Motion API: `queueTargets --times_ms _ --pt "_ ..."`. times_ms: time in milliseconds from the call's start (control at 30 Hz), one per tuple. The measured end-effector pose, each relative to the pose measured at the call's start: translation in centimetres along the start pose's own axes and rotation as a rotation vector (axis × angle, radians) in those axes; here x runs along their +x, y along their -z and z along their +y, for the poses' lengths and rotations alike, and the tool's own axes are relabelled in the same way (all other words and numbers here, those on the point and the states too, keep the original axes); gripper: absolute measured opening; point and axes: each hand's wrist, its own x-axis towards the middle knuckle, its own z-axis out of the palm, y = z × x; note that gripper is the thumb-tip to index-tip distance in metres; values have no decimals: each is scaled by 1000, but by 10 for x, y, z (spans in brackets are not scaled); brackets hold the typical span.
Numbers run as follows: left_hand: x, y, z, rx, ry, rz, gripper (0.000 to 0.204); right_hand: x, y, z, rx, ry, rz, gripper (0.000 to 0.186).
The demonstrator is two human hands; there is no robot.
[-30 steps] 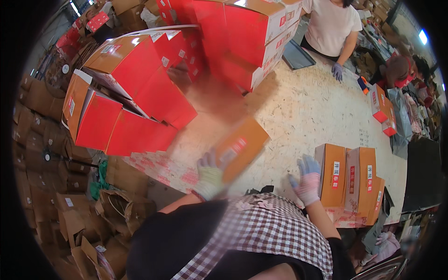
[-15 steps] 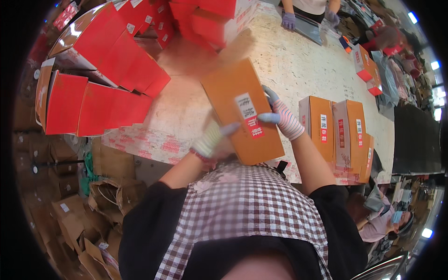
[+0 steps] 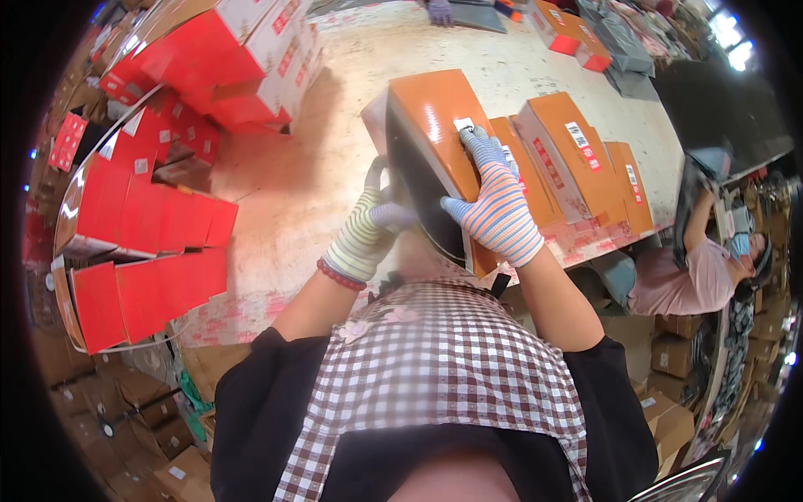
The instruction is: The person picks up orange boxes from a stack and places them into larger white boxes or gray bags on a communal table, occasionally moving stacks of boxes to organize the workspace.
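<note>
A brown cardboard shoebox point(image 3: 441, 117) is tilted between my hands above the table, close to my apron. Along its left side shows a dark, curved, glossy thing point(image 3: 414, 180); whether it lies inside the box I cannot tell. My right hand point(image 3: 500, 205), in a striped glove, grips the brown face, fingers laid over its label and thumb toward the near left edge. At the box's left side, my left hand point(image 3: 364, 230) has its fingers bent around the edge, partly hidden behind it. Several brown shoeboxes point(image 3: 559, 125) stand in a row just right of my right hand.
Red boxes point(image 3: 171, 222) stand in rows at the left, with a red and white stack point(image 3: 242, 63) behind. The pale table point(image 3: 368, 50) reaches to a person's gloved hand point(image 3: 440, 12) at the far side. Another person point(image 3: 682, 272) sits at the right.
The shoebox has turned from brown face up to tilted, and its dark left side now shows. My right hand has moved onto the brown face. The view has swung to the right.
</note>
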Motion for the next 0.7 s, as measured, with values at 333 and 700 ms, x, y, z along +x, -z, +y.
queueTargets --times_ms 333,700 --pt "79 -54 -41 649 241 -112 79 23 15 163 -662 -111 -60 83" --pt "-226 166 85 833 -599 1183 36 116 -85 -40 445 428 -110 32"
